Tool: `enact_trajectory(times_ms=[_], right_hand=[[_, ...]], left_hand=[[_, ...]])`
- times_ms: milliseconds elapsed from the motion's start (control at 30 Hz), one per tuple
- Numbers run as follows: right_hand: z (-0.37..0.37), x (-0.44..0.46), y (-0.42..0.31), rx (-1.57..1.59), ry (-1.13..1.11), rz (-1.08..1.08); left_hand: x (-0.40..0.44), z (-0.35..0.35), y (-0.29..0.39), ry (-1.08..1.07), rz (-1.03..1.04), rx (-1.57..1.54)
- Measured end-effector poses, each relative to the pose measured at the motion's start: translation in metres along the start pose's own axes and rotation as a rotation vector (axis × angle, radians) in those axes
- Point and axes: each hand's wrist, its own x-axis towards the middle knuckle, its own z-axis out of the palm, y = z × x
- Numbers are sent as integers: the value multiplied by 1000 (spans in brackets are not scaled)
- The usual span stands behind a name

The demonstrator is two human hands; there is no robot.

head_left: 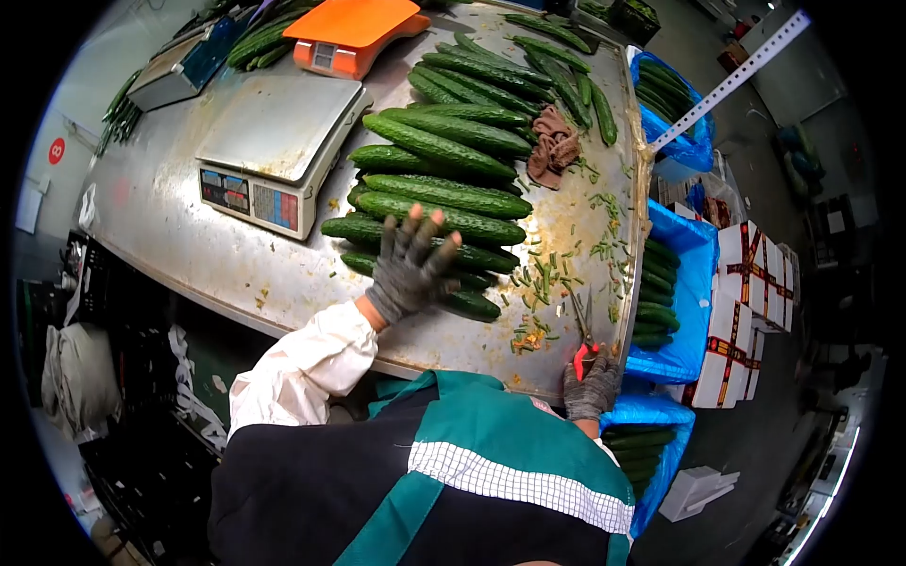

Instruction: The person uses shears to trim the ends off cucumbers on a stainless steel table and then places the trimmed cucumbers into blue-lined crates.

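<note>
My left hand (408,269), in a dark grey fingerless-tipped glove, lies over the near end of a row of long green cucumbers (446,195). Its fingers are spread; whether the palm presses on the cucumbers is hidden. At the table's right front edge, my right hand (592,389), also gloved, is closed round the red handles of a pair of scissors (583,358). The blades point away from me over the metal table (453,351). Small green stem cuttings (545,278) and yellow bits lie scattered beside the cucumbers.
A white scale (283,127) stands left of the cucumbers, an orange scale (354,33) behind it. A brown cloth (554,146) lies at the cucumbers' right. Blue-lined crates (696,292) of cucumbers line the table's right side, with white boxes (731,321) beyond. A perforated post (731,83) rises there.
</note>
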Motion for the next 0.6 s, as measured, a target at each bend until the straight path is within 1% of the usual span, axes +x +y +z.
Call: enact_trajectory(times_ms=[67,133,233,300,400,467,533,567,600], right_hand=[[2,0,0,-14,3,-7],[4,-1,-1,-22,7,-12],[2,0,-4,13,47,-44],[0,1,-8,-33,-80,70],[6,1,0,3,-54,2],[10,1,4,10,-36,3],[11,0,4,-23,-67,27],[4,0,0,13,-36,-17],[1,0,-2,14,-29,-14]], left_hand=[[-23,0,14,-29,148,-65],[-40,4,12,-143,209,-83],[-47,13,-4,-176,177,-108],[-40,17,-14,-171,188,-52],[-34,17,-19,-184,194,-12],[-31,20,-23,-187,200,-13],[-29,20,-24,-211,210,-2],[-30,20,-25,-216,207,12],[-29,20,-24,-198,204,29]])
